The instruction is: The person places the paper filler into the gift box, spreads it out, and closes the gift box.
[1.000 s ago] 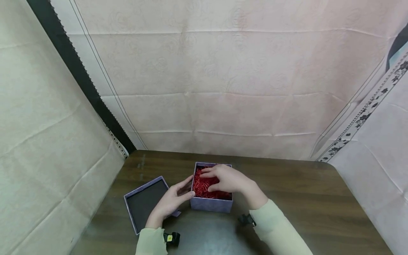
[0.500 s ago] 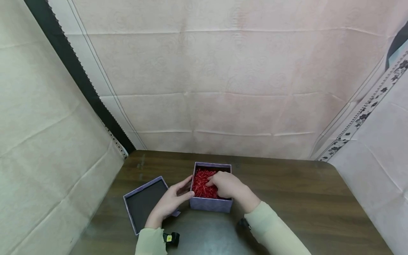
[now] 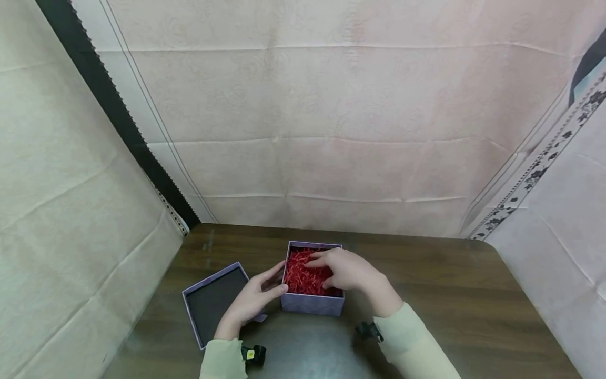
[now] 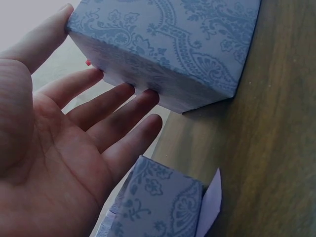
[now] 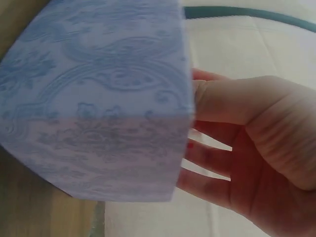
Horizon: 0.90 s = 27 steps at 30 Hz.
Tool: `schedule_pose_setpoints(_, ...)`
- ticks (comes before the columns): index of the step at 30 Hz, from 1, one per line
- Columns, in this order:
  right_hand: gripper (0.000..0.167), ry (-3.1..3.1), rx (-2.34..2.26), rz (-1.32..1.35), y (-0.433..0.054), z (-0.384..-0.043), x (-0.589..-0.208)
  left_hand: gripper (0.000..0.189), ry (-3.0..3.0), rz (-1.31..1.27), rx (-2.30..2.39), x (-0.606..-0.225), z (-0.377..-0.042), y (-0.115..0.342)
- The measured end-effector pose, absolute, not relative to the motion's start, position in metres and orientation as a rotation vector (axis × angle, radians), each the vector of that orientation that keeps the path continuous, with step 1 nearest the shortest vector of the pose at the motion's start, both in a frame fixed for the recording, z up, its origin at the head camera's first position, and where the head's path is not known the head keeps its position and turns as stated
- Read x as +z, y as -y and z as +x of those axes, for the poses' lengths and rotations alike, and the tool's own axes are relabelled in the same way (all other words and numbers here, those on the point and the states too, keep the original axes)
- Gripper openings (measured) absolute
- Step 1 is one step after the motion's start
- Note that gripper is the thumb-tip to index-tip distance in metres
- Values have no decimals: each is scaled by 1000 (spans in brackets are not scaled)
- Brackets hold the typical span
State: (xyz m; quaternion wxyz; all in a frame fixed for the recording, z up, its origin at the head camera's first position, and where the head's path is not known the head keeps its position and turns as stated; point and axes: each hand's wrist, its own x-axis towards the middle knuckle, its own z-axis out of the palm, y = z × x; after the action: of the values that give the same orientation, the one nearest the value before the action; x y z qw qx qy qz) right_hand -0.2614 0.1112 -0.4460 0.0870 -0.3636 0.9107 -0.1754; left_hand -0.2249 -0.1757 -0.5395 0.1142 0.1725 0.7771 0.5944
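A small purple box (image 3: 312, 304) with a floral pattern stands uncovered on the table, filled with red shredded paper (image 3: 305, 273). My left hand (image 3: 255, 297) steadies its left side; in the left wrist view the fingertips (image 4: 148, 96) lie against the box wall (image 4: 163, 44), the thumb at a corner. Over the right half of the box my right hand (image 3: 347, 268) reaches in, fingers spread on the shredded paper, thumb apart from them. From the right wrist view the box wall (image 5: 98, 98) hides those fingertips.
The box lid (image 3: 213, 302), dark inside, lies upturned left of the box, partly behind my left hand. Beneath everything is a brown wooden table (image 3: 426, 295). Pale cloth sheets (image 3: 331, 131) hang behind and on both sides.
My right hand's fingers pressed down curled into the shredded paper half a second ago; now they are spread apart and slightly raised. The left hand and lid hardly move.
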Motion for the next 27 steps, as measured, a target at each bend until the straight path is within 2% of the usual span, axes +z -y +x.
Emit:
schedule_pose_setpoints(7, 57, -2778, -796, -1009, -130, -250, -454, 69, -2283, 510, 1736, -539, -226, 174)
schedule_pose_setpoints(12, 51, -2829, -868, -1008, -127, -246, -462, 69, -2296, 493, 1729, -538, -225, 175)
schedule_pose_setpoints(16, 50, -2823, -793, -1071, -111, -248, -467, 68, -2291, 492, 1732, -538, -224, 177)
schedule_pose_setpoints(23, 61, -2780, -614, -1148, -81, -253, -479, 67, -2247, 517, 1748, -539, -225, 178)
schedule_pose_setpoints(27, 57, -2774, -561, -1147, -73, -253, -482, 67, -2237, 527, 1753, -539, -224, 177)
